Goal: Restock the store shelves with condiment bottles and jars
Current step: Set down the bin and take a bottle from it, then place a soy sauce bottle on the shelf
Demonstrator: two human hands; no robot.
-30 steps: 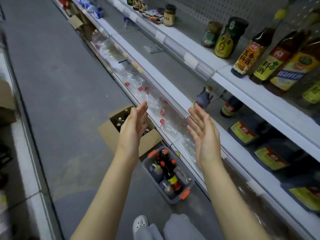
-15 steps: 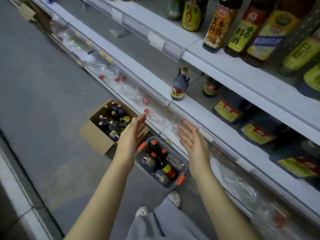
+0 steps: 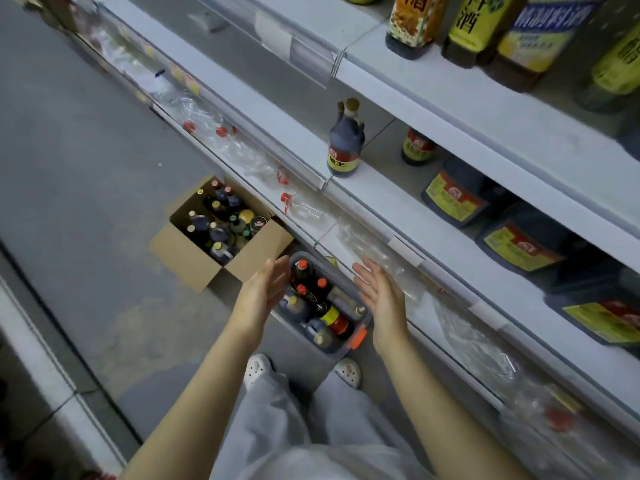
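With left hand [image 3: 263, 289] and right hand [image 3: 379, 294] empty and flat, reach into bin [image 3: 333, 351], grip one bottle [image 3: 304, 273] by neck, lift upright.

A dark sauce bottle with a yellow-and-red label [image 3: 344, 143] stands upright at the front edge of the white metal shelf [image 3: 384, 190]. Dark capped bottles [image 3: 221, 225] stand upright in the open brown cardboard box [image 3: 183, 252] on the floor. Just to its right, red-capped bottles [image 3: 313, 289] fill the grey plastic basket [image 3: 330, 351].

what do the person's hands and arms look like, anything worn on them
The left hand and right hand wear no gloves, rings, watch or bracelet that I can see, and no sleeve shows on either arm up to the frame's edge. Below them are light grey trousers and white perforated clogs.
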